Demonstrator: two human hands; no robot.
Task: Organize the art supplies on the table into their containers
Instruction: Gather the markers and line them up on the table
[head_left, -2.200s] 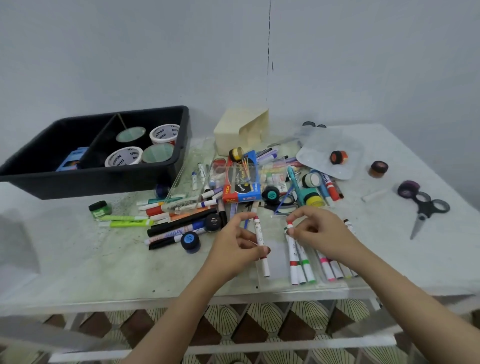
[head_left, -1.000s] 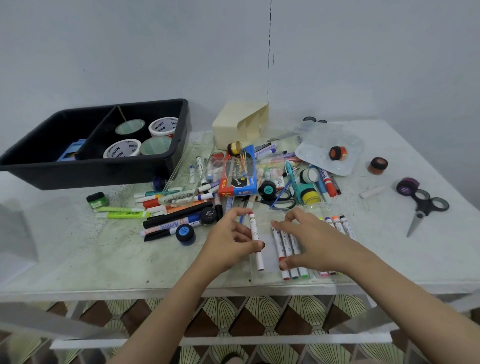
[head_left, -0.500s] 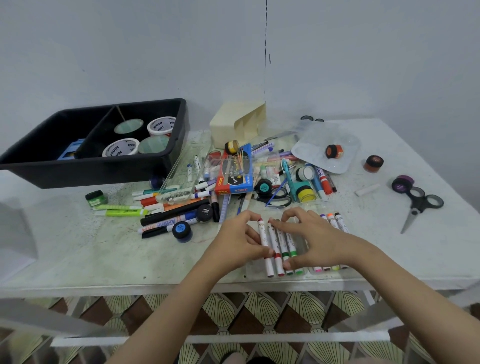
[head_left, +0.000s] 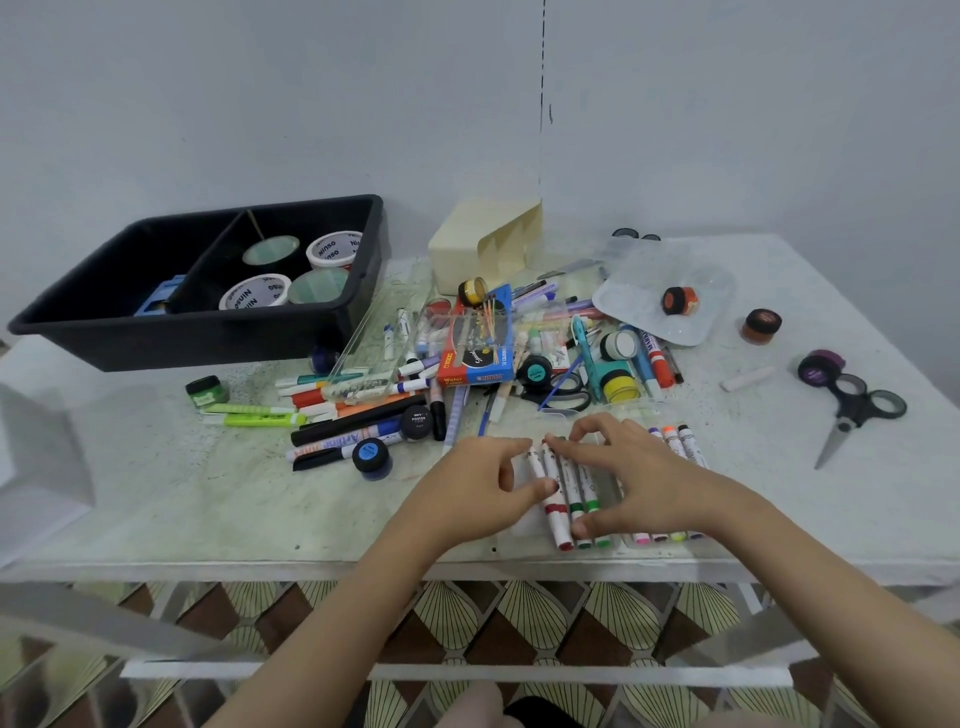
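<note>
Pale speckled worktop (head_left: 208, 493) met a grey wall. Near its front edge lay a clear case (head_left: 511, 526) of markers (head_left: 586, 499). The left hand (head_left: 467, 493) pinched a red marker (head_left: 551, 501) at the row's end. The right hand (head_left: 644, 483) lay spread, pressing the others. Uneven pressure could pop markers loose or nudge the case overboard.

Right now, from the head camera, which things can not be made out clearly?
All in the head view:
1. The markers in the clear case: the right hand covers their middles.
2. Whether the left hand or the right hand pinches a marker or only presses it: the fingers overlap.
3. The blue object in the black bin: the bin's wall hides most of it.
4. The black rings behind the palette: too small to name.
</note>
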